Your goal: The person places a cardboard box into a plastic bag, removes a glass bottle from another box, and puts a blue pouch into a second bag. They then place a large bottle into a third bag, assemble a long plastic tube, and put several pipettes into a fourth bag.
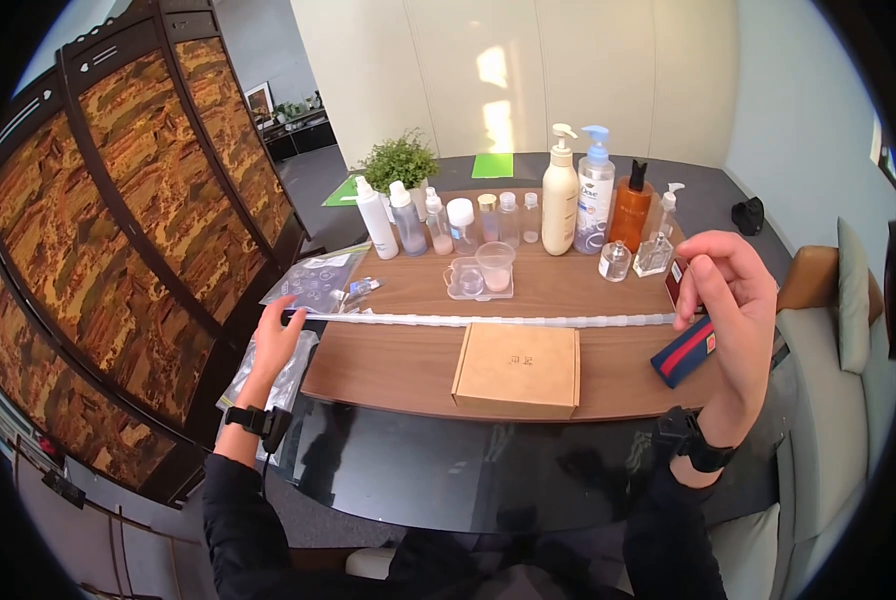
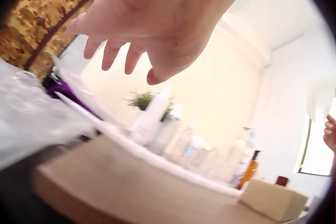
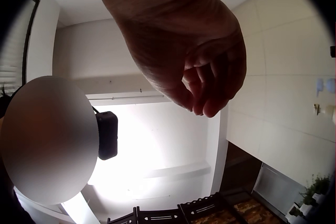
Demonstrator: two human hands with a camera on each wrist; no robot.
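Observation:
A long whitish strip (image 1: pixel 488 321) stretches across the wooden board from left to right. My left hand (image 1: pixel 275 338) is by its left end; the left wrist view shows that hand (image 2: pixel 157 29) palm down with fingers extended and spread, holding nothing. My right hand (image 1: pixel 733 300) is raised near the strip's right end. Its fingers are loosely bent, and in the right wrist view the hand (image 3: pixel 191 50) has nothing in it. A closed cardboard box (image 1: pixel 518 365) lies just in front of the strip. Below the right hand lies a navy pouch with a red stripe (image 1: pixel 684 352).
Behind the strip stand several small bottles (image 1: pixel 408 220), a cream pump bottle (image 1: pixel 560 195), an amber bottle (image 1: pixel 631 212) and a clear plastic case (image 1: pixel 480 280). Plastic bags (image 1: pixel 313 280) lie at the left. A folding screen (image 1: pixel 138 120) borders that side.

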